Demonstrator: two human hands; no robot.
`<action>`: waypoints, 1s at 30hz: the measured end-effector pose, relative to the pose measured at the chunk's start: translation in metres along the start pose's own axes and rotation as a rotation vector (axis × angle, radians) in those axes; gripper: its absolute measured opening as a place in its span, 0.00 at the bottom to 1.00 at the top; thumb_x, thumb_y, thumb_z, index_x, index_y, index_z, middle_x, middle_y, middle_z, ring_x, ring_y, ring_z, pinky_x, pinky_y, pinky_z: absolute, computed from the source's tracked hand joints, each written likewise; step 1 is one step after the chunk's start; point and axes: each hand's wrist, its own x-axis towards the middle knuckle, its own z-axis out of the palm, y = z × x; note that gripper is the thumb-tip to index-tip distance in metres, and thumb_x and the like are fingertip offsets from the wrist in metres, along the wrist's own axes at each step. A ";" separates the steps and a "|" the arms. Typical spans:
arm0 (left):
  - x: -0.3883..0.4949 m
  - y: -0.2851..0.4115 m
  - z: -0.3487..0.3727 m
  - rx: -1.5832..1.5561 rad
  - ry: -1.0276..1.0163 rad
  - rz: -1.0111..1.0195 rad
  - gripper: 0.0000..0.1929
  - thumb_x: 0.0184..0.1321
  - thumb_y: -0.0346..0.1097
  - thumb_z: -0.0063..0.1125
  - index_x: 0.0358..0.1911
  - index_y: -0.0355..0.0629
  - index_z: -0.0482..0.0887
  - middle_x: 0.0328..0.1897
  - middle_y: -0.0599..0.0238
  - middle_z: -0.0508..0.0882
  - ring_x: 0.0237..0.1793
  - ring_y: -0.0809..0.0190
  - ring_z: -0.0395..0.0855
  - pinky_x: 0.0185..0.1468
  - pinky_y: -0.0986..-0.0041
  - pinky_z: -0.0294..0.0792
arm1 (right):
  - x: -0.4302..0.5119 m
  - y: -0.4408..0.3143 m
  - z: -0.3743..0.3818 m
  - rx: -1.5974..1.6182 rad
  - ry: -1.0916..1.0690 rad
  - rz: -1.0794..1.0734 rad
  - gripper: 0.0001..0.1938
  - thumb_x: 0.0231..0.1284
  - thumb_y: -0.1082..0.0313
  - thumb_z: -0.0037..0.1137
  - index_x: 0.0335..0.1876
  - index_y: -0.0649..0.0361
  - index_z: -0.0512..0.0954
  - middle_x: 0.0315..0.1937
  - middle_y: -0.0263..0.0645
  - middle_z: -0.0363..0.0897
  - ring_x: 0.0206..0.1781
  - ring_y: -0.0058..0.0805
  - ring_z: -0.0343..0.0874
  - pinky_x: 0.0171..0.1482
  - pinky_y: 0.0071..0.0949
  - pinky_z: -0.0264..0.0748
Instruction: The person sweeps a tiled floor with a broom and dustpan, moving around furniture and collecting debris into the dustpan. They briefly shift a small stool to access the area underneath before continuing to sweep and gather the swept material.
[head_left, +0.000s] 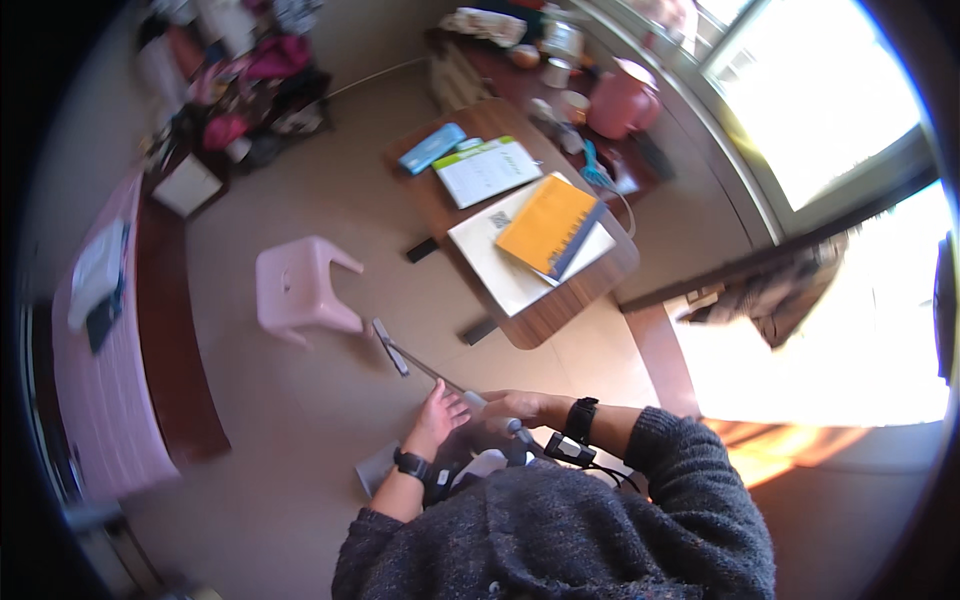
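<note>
My right hand (514, 409) is closed around the grey upper handle of a long-handled floor tool (427, 366), whose kind I cannot settle; it looks like a mop or squeegee. Its narrow flat head (391, 347) lies on the floor near a leg of the pink plastic stool (296, 289). My left hand (441, 416) is beside the handle, palm up with the fingers spread, and holds nothing. Black straps with small devices are on both wrists. Below my hands, part of a grey object (375, 466) shows, mostly hidden by my left arm.
A wooden table (551, 319) ahead bears an orange notebook (551, 225), papers and a blue case (433, 148). Behind it, a dark red surface holds a pink jug (622, 101) and cups. A pink-covered bed or bench (112, 390) lines the left. Clothes are heaped at the upper left.
</note>
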 end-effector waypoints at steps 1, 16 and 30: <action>0.003 0.006 0.008 0.050 -0.066 0.000 0.19 0.61 0.55 0.49 0.35 0.44 0.74 0.31 0.64 0.79 0.29 0.61 0.77 0.34 0.71 0.70 | 0.003 -0.001 0.008 0.005 0.031 0.027 0.22 0.61 0.59 0.42 0.58 0.61 0.65 0.32 0.35 0.73 0.28 0.21 0.74 0.24 0.19 0.71; -0.057 0.089 -0.013 -0.221 -0.027 -0.172 0.19 0.61 0.36 0.50 0.47 0.27 0.64 0.21 0.73 0.69 0.19 0.73 0.67 0.20 0.83 0.63 | 0.032 0.029 -0.156 0.856 0.910 -0.629 0.39 0.60 0.38 0.43 0.67 0.60 0.53 0.65 0.50 0.56 0.65 0.47 0.59 0.59 0.57 0.61; -0.104 0.118 0.055 -0.132 0.138 0.014 0.26 0.60 0.35 0.51 0.52 0.19 0.59 0.20 0.73 0.68 0.18 0.73 0.68 0.20 0.84 0.62 | 0.018 0.023 -0.155 1.033 1.030 -0.837 0.18 0.64 0.58 0.49 0.53 0.63 0.70 0.48 0.38 0.76 0.50 0.24 0.72 0.53 0.26 0.68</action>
